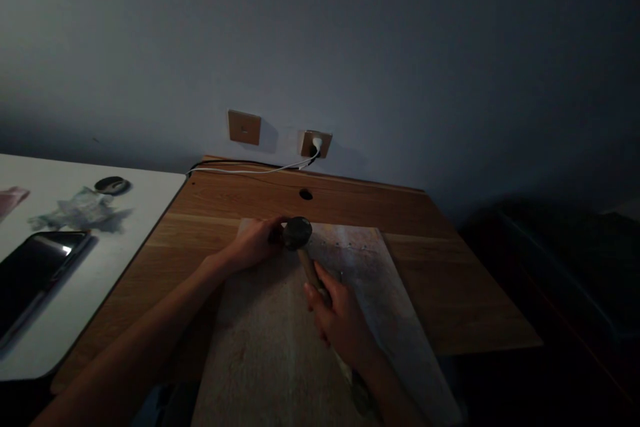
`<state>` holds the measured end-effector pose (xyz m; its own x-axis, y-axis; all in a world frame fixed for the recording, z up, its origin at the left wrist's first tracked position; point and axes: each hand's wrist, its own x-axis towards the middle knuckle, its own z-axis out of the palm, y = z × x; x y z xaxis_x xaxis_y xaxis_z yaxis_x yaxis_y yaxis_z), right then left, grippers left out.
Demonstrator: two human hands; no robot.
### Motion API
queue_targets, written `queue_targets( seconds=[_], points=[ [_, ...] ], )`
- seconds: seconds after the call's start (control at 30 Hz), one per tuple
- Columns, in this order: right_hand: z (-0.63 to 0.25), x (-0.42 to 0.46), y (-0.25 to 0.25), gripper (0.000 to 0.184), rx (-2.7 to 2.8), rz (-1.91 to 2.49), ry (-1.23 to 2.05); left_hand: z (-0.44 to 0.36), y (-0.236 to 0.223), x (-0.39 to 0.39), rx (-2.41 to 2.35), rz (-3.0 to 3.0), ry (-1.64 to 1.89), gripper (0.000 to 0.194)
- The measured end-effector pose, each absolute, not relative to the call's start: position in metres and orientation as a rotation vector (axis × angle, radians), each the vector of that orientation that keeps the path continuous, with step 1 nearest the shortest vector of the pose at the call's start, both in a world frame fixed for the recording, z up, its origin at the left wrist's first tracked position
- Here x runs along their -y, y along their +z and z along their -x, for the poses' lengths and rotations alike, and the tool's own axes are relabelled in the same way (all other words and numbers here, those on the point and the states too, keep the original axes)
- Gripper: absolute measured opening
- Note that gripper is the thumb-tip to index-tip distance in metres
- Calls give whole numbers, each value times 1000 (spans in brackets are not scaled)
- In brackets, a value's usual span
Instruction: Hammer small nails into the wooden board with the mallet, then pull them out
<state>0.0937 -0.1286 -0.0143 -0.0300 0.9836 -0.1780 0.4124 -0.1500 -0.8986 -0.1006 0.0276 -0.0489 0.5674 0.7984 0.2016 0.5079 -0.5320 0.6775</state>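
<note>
My right hand [340, 317] is closed round the wooden handle of a mallet [297, 233] with a dark, round head. The head hangs over the far left part of a pale, worn board [270, 340]. Close behind it is my left hand [257, 242], its fingers curled together at the board's far edge. The mallet head partly covers those fingertips, so what they pinch is hidden. Along the far part of the board runs a row of small specks [345, 245], too small to name.
Under the board is a wooden table [460, 293] against the wall. Cables [240, 170] run along its back edge to a wall socket [317, 144]. On a white table [150, 203] at left lie a dark tablet-like device [35, 273], crumpled wrapping [83, 210] and a round dark object [111, 185].
</note>
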Motion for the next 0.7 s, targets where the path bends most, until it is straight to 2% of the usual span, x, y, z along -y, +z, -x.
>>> queue_targets(
  seconds=[0.27, 0.33, 0.43, 0.57, 0.7],
  points=[
    [-106, 141, -9, 55, 1363, 1593, 1272, 101, -44, -29, -1060, -2305, 642, 54],
    [-119, 152, -10, 56, 1300, 1621, 1228, 97, -40, -24, -1041, -2428, 722, 40],
    [-146, 166, -14, 64, 1155, 1711, 1119, 76, -31, -6, -953, -2687, 823, 9],
    [-178, 175, -19, 73, 1056, 1794, 1047, 24, -19, 30, -781, -2911, 640, 15],
    [-192, 179, -24, 73, 1037, 1822, 1035, -17, -18, 51, -761, -3010, 421, 14]
  ],
)
